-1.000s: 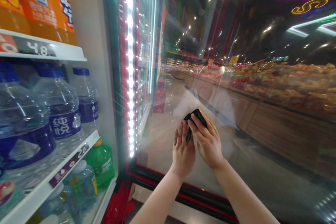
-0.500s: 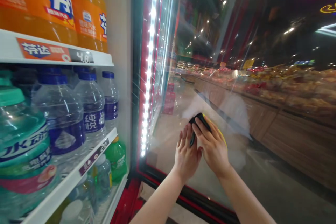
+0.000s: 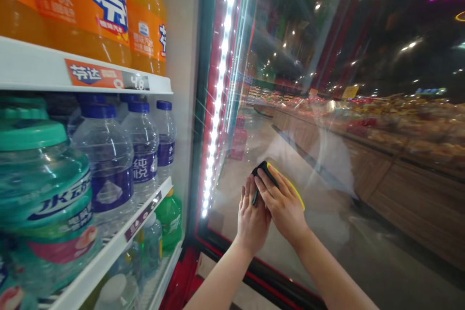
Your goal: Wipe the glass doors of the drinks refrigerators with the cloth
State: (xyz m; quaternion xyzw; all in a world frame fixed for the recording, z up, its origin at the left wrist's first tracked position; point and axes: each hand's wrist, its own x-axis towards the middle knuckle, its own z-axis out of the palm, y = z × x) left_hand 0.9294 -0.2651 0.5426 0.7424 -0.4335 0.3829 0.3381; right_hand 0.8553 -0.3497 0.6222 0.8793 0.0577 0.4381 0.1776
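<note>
Black-and-yellow pad (image 3: 264, 166) sits pinned to the glass door (image 3: 319, 252) under your right hand (image 3: 285, 206), left hand (image 3: 253, 223) alongside, each grip flat and unclenched, seemingly for even pressure.

Item: one person's two arms, seen from the forearms to the fingertips.
Left hand (image 3: 253, 218): bare; slender fingers, tapering to rounded tips; nails too small and soft to describe.
Right hand (image 3: 285, 203): bare; long, slim fingers, smooth back, narrow wrist.
Left forearm (image 3: 221, 276): bare, smooth, plain, widening evenly from the wrist.
Right forearm (image 3: 332, 271): bare, likewise smooth and plain, slim at the wrist and fuller below.
Clothing: pale, whitish areas in a blurred reflection (image 3: 336, 160), possibly an upper garment; cut, fastenings and fabric indistinct.
</note>
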